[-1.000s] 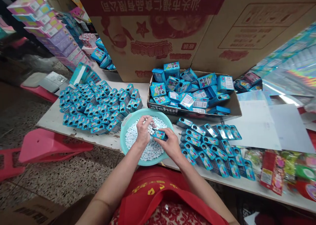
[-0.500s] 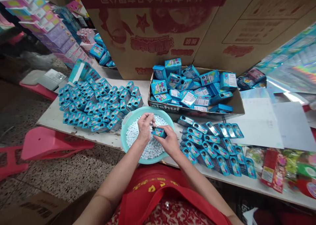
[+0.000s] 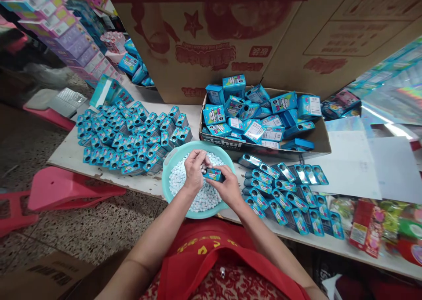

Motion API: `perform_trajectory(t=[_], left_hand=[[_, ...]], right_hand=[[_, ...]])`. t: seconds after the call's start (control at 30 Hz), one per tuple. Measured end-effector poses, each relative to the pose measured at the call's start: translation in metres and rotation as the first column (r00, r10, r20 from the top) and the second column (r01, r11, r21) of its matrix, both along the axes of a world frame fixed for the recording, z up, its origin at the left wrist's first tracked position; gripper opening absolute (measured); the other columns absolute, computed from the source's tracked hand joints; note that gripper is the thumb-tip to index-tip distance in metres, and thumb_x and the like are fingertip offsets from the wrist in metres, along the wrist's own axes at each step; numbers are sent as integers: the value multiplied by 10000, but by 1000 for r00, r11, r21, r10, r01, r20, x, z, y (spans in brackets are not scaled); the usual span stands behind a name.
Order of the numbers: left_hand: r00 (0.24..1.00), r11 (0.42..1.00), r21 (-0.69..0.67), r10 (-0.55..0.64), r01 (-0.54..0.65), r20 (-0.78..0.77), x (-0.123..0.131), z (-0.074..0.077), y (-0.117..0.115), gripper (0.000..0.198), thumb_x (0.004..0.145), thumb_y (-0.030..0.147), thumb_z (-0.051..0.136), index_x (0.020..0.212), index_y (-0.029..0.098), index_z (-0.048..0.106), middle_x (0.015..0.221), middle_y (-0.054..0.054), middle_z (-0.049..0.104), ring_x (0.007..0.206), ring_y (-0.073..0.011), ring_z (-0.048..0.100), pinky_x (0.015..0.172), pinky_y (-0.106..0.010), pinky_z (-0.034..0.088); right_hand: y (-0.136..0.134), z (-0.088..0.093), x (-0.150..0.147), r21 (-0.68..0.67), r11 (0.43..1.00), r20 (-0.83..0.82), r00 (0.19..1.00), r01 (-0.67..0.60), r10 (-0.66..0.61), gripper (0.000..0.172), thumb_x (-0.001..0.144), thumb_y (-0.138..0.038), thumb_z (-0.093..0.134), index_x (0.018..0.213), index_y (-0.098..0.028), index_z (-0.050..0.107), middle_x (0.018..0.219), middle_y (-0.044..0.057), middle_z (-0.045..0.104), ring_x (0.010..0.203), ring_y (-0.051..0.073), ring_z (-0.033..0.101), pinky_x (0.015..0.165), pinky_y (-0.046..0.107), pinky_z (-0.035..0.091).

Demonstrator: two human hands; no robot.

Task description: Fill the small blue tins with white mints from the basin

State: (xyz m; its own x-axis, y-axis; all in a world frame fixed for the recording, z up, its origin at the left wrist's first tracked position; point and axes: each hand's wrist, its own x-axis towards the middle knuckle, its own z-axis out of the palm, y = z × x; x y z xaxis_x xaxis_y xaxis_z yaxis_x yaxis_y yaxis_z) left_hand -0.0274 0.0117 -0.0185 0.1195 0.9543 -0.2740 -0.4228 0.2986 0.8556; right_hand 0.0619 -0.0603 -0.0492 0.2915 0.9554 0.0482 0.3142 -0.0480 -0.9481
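Right grip (image 3: 227,186) grasps a small blue tin (image 3: 213,174), holding it level above the teal basin (image 3: 168,170) of pale candies (image 3: 202,199) at the counter (image 3: 75,157) edge. Left grip (image 3: 194,170) is bunched closed against the tin's end; what its fingers pinch is hidden. Rows of open tins (image 3: 290,194) lie just right of the basin.

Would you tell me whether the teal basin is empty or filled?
Partly filled: pale tablets line the teal basin, below its rim, under the left hand and the right hand holding a blue box.
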Motion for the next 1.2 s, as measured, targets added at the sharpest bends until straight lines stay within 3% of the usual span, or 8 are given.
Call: perform_trajectory(t=[0.23,0.4,0.53,0.63,0.7,0.8,0.97,1.2], left_hand=[[996,997,13,71,-72,48,-12,6,11,201,727,362,637,757,192,533,540,47,507,480,-97,499,551,-244,453],[956,998,2,63,-65,-288,-21,-46,30,195,732,391,609,781,205,580,661,7,576,637,-142,552,662,-279,460],[590,913,51,-219,406,-777,-15,-94,17,103,702,258,647,793,209,642,949,-69,632,998,-244,536,893,-358,394],[226,766,-32,-229,642,-947,-9,-106,-2,178,761,230,574,927,220,638,1079,-110,595,1072,-296,487,912,-414,359],[123,728,-83,-225,681,-967,-10,-106,-9,157,768,258,572,906,212,632,1001,-119,603,1032,-306,507,880,-410,367],[206,745,-64,-265,665,-942,-17,-105,-9,110,739,321,626,794,227,627,832,-73,603,911,-268,559,803,-348,397],[648,930,-82,-312,359,-695,-31,-99,2,212,660,351,691,587,203,559,582,18,529,576,-131,509,543,-211,368],[976,964,-185,-206,190,-70,-27,-26,6,309,675,432,672,683,175,501,627,40,529,356,-46,407,320,-170,201]], right_hand=[[-8,14,8,-2,1000,-112,994,5,-5,343,665,-391,762,956,-238,665,955,46,636,922,225,604,851,383,479],[-17,19,21,10,999,-109,993,42,-40,367,631,-440,783,934,-257,684,967,45,636,944,231,602,881,401,476],[-23,16,29,-10,997,-105,992,76,-77,369,640,-434,779,950,-257,685,967,47,634,944,232,599,884,411,474],[-26,17,32,26,996,-129,988,89,-84,386,647,-405,783,986,-258,673,1002,49,628,966,229,591,875,394,473],[-26,16,34,23,992,-121,985,127,-124,378,645,-395,782,977,-249,674,983,46,628,951,229,594,853,388,476],[-24,14,35,0,983,-81,980,182,-181,354,657,-381,770,968,-242,674,960,40,623,932,225,597,842,386,473],[-23,11,35,-14,982,-29,981,190,-190,346,671,-373,758,977,-236,668,953,39,618,924,220,591,834,371,472],[-21,1,21,10,993,65,990,121,-121,312,706,-368,730,982,-239,662,951,45,631,921,222,595,840,373,471]])
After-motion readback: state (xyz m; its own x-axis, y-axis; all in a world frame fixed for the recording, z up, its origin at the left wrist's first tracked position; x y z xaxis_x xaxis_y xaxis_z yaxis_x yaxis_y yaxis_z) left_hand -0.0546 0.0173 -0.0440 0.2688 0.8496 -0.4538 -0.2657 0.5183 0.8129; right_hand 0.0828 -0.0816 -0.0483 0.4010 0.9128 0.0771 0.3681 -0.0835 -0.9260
